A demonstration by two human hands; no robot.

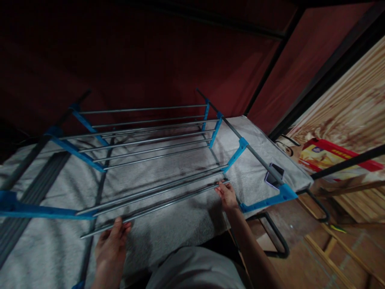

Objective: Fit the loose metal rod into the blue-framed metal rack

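Observation:
A rack frame of grey metal rods and blue plastic brackets [239,150] lies over a grey cloth [180,216]. My left hand [112,241] grips the near end of a loose metal rod [156,206]. My right hand [226,195] pinches the rod's far end beside a blue bracket [264,202]. The rod runs parallel to two fitted rods just behind it. More rods span the back part of the frame.
A phone [274,175] lies on the cloth near the right bracket. A red box [333,156] sits at the right against a wooden panel. Black metal tubes [276,237] and wooden slats [331,261] lie on the floor at lower right. Dark red fabric forms the back wall.

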